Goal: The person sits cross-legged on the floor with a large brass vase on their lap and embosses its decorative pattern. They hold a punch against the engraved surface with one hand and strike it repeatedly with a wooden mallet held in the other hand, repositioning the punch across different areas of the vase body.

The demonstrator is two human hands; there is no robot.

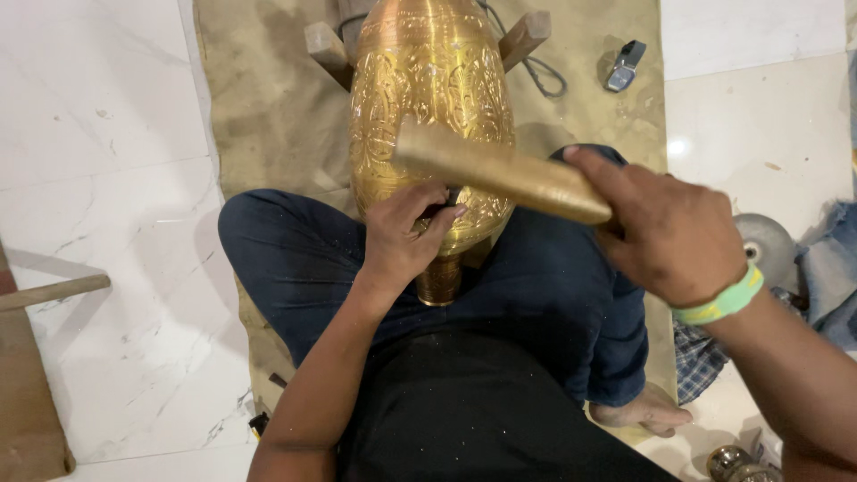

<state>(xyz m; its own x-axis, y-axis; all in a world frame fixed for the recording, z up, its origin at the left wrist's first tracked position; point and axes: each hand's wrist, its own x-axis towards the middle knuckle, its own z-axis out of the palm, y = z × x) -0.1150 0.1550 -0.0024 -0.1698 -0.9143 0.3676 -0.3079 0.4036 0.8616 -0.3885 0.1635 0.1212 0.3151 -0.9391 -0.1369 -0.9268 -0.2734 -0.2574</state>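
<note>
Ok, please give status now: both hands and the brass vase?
Left hand pinches small tool against engraved brass vase. Right hand grips wooden mallet above it. Nothing blocking.

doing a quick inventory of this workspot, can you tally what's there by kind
Engraved brass vase: 1
Wooden mallet, held by the right hand: 1
Small tool pinched in the left hand, kind unclear: 1
Wooden support blocks: 2
Tan floor mat: 1
Green wristband: 1
Small grey object on the mat: 1
Total: 8

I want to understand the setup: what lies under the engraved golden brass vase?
Under the engraved golden brass vase: two wooden blocks, a tan floor mat and blue-trousered legs. Its underside contact is hidden.
</note>
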